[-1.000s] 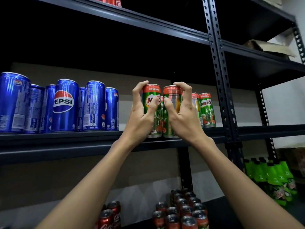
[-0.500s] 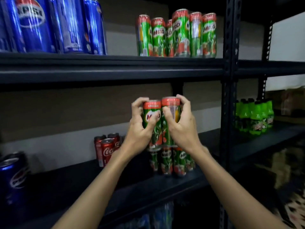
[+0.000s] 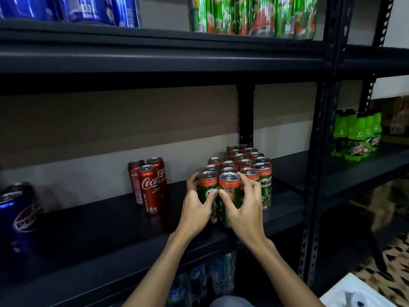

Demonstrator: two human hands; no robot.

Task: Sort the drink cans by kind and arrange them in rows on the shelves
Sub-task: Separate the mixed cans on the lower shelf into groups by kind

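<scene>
Both hands point(image 3: 221, 209) lowered Milo cans point(image 3: 218, 191) onto shelf point(image 3: 99, 229)

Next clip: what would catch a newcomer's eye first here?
Both hands, left hand and right hand, each grip a Milo can at the front of the Milo cluster on the middle shelf. Red Coca-Cola cans stand left of them.

The black lower shelf point(image 3: 110, 222) is carrying three red Coca-Cola cans point(image 3: 148, 185), a cluster of green Milo cans point(image 3: 245, 169) to their right, and a blue Pepsi can point(image 3: 18, 216) at the far left. The upper shelf point(image 3: 155, 56) is holding blue cans point(image 3: 88, 9) and more Milo cans point(image 3: 252, 16).
</scene>
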